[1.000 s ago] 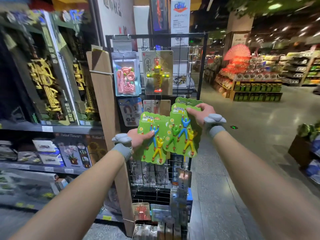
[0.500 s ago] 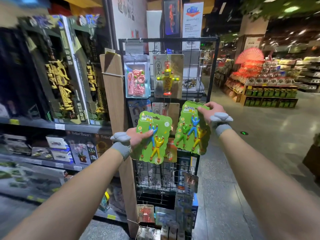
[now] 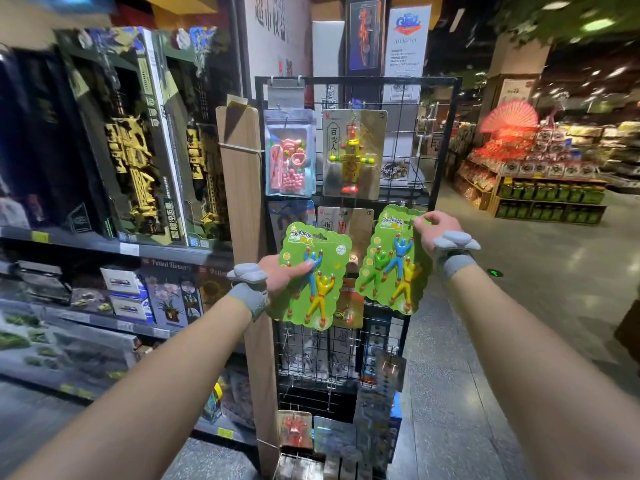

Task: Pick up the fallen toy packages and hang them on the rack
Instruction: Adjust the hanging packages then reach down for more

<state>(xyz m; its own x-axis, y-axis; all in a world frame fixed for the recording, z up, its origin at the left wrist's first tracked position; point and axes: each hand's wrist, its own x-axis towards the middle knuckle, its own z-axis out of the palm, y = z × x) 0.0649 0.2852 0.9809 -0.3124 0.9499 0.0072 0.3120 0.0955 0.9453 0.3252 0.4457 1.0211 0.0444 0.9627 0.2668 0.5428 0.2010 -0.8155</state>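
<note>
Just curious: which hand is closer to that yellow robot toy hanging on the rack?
Right. The right hand is just below and right of the yellow robot toy; the left hand sits lower, down to its left.

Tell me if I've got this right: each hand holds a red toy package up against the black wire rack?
Not quite. In the head view both packages are green, not red. The left hand holds one green toy package and the right hand holds another green toy package, both up against the black wire rack.

Bare grid point(image 3: 401, 188) beside hung packages point(image 3: 353, 154)
</note>
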